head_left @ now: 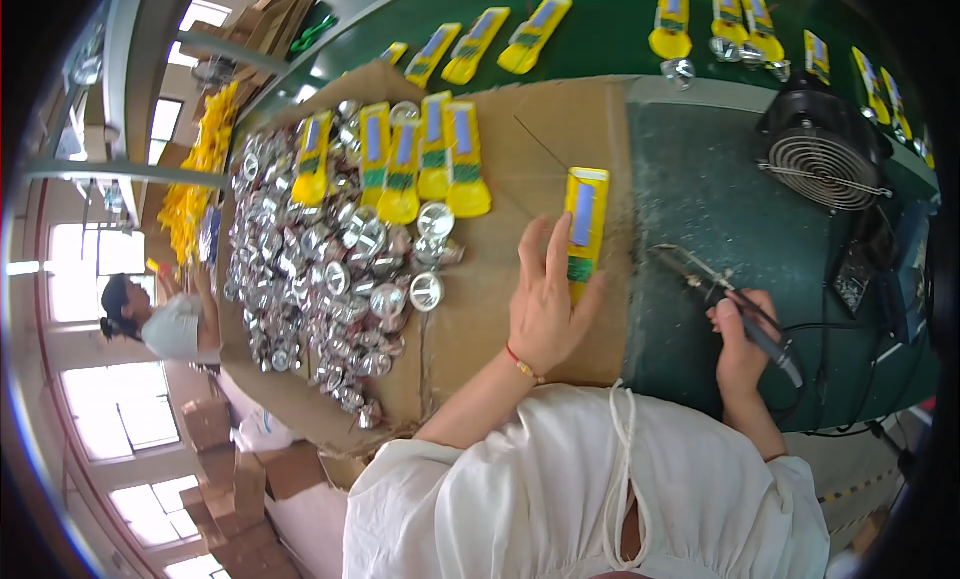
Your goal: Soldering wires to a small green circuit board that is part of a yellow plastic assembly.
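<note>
On the cardboard in front of me lies a yellow spoon-shaped plastic part (585,214) with a pale lilac strip and a green patch. My left hand (545,304) holds it, forefinger along its left edge and thumb by its lower right. The hand hides its rounded lower end. In my right hand (745,344) is a soldering iron (765,339) with a dark handle and cable, fingers wrapped round the grip. Its thin metal front points up and left, apart from the yellow part. Left of my hands spreads a heap of shiny silver reflector cups (340,279).
More yellow parts (400,164) rest on the heap. Others line the green conveyor belt (610,39) along the back, some with silver cups. A black fan (820,159) with a wire guard stands at right, near cables. A person (165,314) works at far left.
</note>
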### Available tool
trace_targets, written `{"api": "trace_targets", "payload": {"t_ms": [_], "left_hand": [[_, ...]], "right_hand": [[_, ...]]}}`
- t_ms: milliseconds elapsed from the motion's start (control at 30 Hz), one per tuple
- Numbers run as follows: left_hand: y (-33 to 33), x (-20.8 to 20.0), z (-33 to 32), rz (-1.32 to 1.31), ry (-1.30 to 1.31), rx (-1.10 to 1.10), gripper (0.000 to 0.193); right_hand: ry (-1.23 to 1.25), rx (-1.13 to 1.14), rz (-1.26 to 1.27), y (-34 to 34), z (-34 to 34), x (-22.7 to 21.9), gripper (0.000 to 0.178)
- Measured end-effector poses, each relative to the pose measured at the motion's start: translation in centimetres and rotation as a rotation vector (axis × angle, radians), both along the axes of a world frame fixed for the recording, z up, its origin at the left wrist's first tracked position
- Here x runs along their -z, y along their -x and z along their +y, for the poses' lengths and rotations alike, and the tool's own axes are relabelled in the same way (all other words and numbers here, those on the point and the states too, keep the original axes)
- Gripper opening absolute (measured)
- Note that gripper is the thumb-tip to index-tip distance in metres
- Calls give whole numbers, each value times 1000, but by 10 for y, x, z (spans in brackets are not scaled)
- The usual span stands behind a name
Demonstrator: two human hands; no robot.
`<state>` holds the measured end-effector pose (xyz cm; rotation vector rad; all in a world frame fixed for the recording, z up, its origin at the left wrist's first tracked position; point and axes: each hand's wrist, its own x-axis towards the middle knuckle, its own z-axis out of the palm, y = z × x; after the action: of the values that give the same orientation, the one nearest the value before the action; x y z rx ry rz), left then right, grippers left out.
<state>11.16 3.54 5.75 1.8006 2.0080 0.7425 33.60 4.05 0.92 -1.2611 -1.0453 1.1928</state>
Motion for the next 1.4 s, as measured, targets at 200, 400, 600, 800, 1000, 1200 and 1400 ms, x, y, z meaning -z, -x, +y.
{"api": "trace_targets", "payload": {"t_ms": [200,400,600,800,1000,1200,1400], "left_hand": [[76,-1,-33,207,-424,-241,27],[110,4,-18,750,-369,-289,21],[105,13,-31,645,-424,-246,16],[115,9,-25,728,-354,-260,15],[90,16,-62,584,-392,21,20],[78,-3,-38,423,-330,-57,34],[75,7,-26,417,-289,173,17]], "right_hand": [[-51,10,-2,-1,-1,9,17],[-85,12,-20,4,-5,3,16],[-97,38,-12,2,-9,5,16],[-101,25,-53,5,-8,4,16],[-92,56,-27,3,-8,4,17],[-100,13,-28,2,-9,3,15],[-101,36,0,2,-9,4,17]]}}
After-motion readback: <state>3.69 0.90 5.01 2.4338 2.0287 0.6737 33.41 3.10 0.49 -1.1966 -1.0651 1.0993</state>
